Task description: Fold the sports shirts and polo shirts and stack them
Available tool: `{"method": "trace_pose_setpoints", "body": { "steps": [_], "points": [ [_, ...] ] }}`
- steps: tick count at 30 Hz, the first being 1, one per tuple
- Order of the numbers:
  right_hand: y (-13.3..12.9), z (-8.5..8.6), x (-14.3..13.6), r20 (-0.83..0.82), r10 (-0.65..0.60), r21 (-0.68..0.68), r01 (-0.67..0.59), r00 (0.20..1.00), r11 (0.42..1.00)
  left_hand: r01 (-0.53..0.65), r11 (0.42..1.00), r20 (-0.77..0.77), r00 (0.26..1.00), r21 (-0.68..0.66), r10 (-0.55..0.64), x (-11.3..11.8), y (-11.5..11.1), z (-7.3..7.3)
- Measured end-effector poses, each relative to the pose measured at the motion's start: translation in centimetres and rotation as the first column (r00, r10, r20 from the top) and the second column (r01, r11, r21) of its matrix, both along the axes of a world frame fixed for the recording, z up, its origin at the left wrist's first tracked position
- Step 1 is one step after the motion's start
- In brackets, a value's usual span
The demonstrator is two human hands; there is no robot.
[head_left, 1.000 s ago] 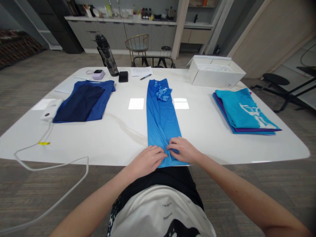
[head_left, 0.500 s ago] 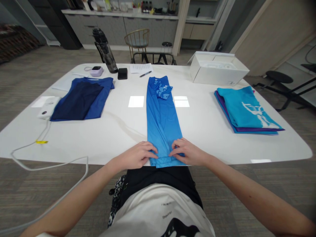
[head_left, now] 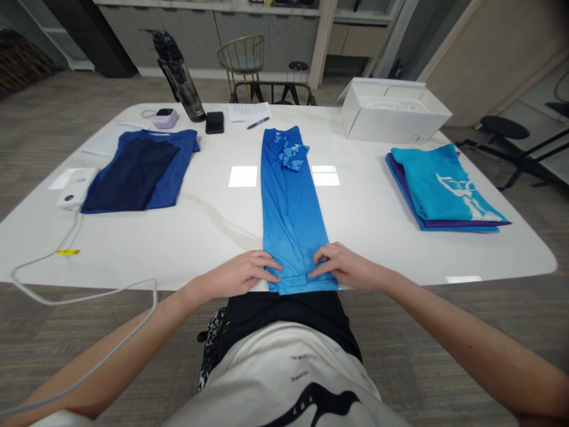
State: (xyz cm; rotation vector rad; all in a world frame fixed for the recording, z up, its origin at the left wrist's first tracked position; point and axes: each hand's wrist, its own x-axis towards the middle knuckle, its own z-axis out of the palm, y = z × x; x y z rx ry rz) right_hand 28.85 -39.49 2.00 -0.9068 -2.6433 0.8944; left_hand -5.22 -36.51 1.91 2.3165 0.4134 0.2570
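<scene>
Blue garment: a long, narrow, folded bright-blue garment of smooth cloth (head_left: pixel 293 204), flat on the glossy white table (head_left: pixel 364 237); the clock is centred on it, with 12 away from the person.
Long axis: close to 12-to-6, the far end leaning slightly toward 11; the hem is at 6, at the table's near edge.
Patterned cloth: a short blue piece with pale-blue figures (head_left: pixel 293 157), lying on the far half, toward 12.
Left hand: the bare left hand (head_left: pixel 249 273) comes in from 7, fingertips resting on the cloth near the hem; thumb and forefinger stand apart, with no cloth seen caught between them.
Right hand: the bare right hand (head_left: pixel 344 265) comes in from 5, other fingers curled, thumb and forefinger spaced and touching the cloth, no fold visible in the grip.
Hands to garment: both touch the 6 o'clock end, neither clearly nearer; nearly its whole length lies toward 12 from them.
Dark garments: navy cloth over royal-blue cloth (head_left: pixel 137 172), between 9 and 10.
Turquoise stack: folded turquoise cloth with a white print, above purple and blue layers (head_left: pixel 427 187), at 3.
Box: white rectangular box (head_left: pixel 384 124), toward 2.
</scene>
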Motion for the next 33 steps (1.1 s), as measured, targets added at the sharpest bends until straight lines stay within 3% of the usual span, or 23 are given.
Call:
{"method": "trace_pose_setpoints", "body": {
  "steps": [6,11,15,17,18,20,22,23,26,28,33],
  "points": [
    [-0.3,0.1,2.6,0.019,-0.048,-0.025,0.049,0.999,0.998,-0.068,0.997,0.021,0.997,-0.031,0.069,0.3,0.1,-0.6],
    [-0.7,-0.5,2.6,0.016,-0.083,0.018,0.083,0.996,0.996,-0.075,0.997,0.009,0.997,-0.019,0.075,0.7,0.4,-0.8],
    [-0.4,0.2,1.6,-0.108,-0.154,-0.06,0.149,0.982,0.987,-0.139,0.974,0.062,0.986,-0.181,0.153,1.2,0.6,-0.4],
    [0.5,1.0,1.0,-0.206,-0.287,-0.148,0.26,0.935,0.954,-0.261,0.902,0.102,0.944,-0.345,0.312,1.8,1.2,-0.1],
    [1.3,1.3,0.8,-0.244,-0.373,-0.195,0.331,0.895,0.923,-0.334,0.837,0.127,0.897,-0.432,0.423,2.3,1.8,0.0],
    [3.7,1.6,0.3,-0.307,-0.545,-0.278,0.475,0.78,0.835,-0.439,0.662,0.185,0.733,-0.607,0.655,3.5,3.7,0.2],
    [6.9,1.1,0.0,-0.37,-0.669,-0.346,0.572,0.645,0.743,-0.434,0.474,0.204,0.536,-0.766,0.82,4.9,6.4,0.2],
    [8.7,0.6,-0.2,-0.385,-0.708,-0.371,0.603,0.592,0.706,-0.402,0.388,0.176,0.471,-0.829,0.865,5.6,7.8,0.2],
    [13.5,-1.3,-0.6,-0.258,-0.809,-0.36,0.724,0.529,0.588,-0.367,0.171,-0.033,0.488,-0.914,0.872,7.1,11.9,-0.5],
    [15.5,-2.3,-0.9,-0.117,-0.846,-0.271,0.803,0.52,0.531,-0.43,0.115,-0.134,0.507,-0.895,0.851,7.6,13.7,-1.2],
    [16.8,-3.1,-1.3,0.043,-0.863,-0.028,0.864,0.503,0.502,-0.548,0.143,-0.13,0.429,-0.824,0.894,8.3,15.2,-2.8]
  ]
}}
